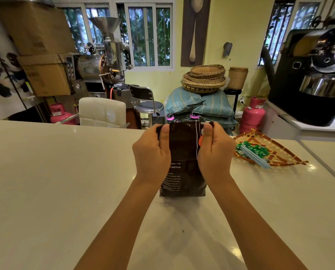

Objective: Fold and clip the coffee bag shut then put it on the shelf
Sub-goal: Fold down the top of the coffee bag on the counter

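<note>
bag: dark coffee bag point(183, 162) upright on the counter point(65, 172)
left hand point(152, 154): pinching bag's top left edge
right hand point(214, 152): gripping top right edge

Head view. A dark coffee bag point(183, 168) stands upright on the pale surface point(55, 182). The left hand point(153, 152) and right hand point(214, 151) grip its upper corners, thumbs pressed on the near face. A woven tray point(275, 152) holding green and blue items lies well apart, to the right.
</note>
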